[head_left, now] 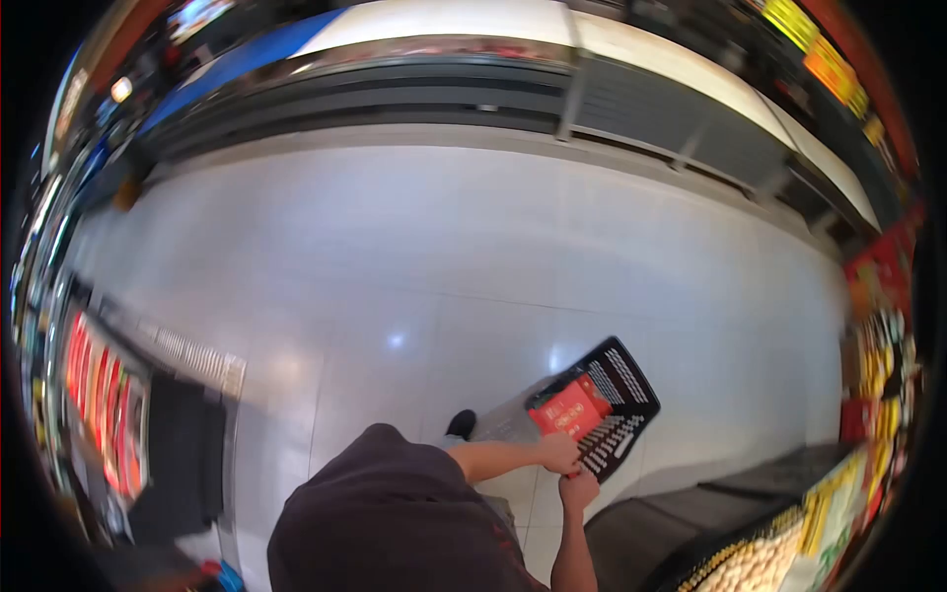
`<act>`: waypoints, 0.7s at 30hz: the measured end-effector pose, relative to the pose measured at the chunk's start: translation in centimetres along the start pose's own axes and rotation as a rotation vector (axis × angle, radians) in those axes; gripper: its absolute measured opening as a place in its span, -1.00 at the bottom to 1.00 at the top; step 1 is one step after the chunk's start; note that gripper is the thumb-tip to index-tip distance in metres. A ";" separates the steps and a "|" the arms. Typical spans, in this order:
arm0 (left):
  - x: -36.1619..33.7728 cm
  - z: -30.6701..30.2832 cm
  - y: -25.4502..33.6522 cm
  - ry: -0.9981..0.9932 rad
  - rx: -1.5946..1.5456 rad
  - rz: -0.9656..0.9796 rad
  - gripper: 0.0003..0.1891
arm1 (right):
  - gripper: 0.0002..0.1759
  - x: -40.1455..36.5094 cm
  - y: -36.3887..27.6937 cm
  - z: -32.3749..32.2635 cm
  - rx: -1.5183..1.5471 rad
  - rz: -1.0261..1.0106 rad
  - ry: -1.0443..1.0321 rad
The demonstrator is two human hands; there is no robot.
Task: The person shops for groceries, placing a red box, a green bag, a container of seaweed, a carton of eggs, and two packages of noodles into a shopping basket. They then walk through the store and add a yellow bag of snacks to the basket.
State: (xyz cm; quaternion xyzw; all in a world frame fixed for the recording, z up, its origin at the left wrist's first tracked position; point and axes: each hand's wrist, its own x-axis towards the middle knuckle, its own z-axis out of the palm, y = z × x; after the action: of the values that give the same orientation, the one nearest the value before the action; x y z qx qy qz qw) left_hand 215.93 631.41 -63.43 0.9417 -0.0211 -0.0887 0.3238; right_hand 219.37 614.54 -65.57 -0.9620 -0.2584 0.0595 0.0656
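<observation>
Pale, shiny tiles make up the floor (395, 257), with a long row of counters (631, 104) across the far side, blurred in places. At the left stands one rack of red packs (104, 405); at the lower right, one bin of pale round goods (755, 564), too blurred to name. One dark shoe (462, 424) shows beside the dark shirt (395, 513).

Two bare hands and one black basket (631, 380) with slotted sides are in view, and one red package (570, 407) lies in the basket. The basket is tilted, extending beyond the hands. The left hand (560, 452) and right hand (579, 488) are closed close together, holding the basket at its near end; the exact finger placement is too small to tell.
</observation>
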 end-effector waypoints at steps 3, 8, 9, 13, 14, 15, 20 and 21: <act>8.9 -2.3 -2.7 -0.106 0.046 0.019 -0.48 | -0.76 8.3 1.8 0.5 0.051 0.075 -0.034; 24.1 -2.2 -5.5 -0.123 0.165 0.130 -0.48 | -0.70 19.9 7.0 -0.5 0.053 0.195 -0.085; 27.2 -2.6 -6.0 -0.116 0.164 0.139 -0.50 | -0.70 22.6 8.3 -0.3 0.061 0.245 -0.064; 40.2 -8.5 -8.5 -0.172 0.257 0.215 -0.49 | -0.70 34.9 10.7 -2.2 0.133 0.299 -0.061; 42.9 -9.3 -8.4 -0.202 0.264 0.213 -0.50 | -0.70 37.2 12.0 -2.2 0.176 0.288 -0.057; 46.3 -10.4 -7.9 -0.214 0.274 0.217 -0.50 | -0.69 40.0 13.8 -2.7 0.210 0.269 -0.037; 59.7 -12.7 -6.0 -0.233 0.217 0.267 -0.45 | -0.70 50.4 21.0 -5.2 0.235 0.330 -0.030; 62.8 -13.0 -6.0 -0.220 0.217 0.269 -0.47 | -0.69 52.7 22.3 -6.2 0.219 0.341 -0.058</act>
State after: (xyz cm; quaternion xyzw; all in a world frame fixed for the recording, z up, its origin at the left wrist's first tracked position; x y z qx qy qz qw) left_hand 279.91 637.91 -66.68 0.9444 -0.1916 -0.1443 0.2250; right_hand 276.51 621.38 -67.19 -0.9768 -0.0855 0.1249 0.1512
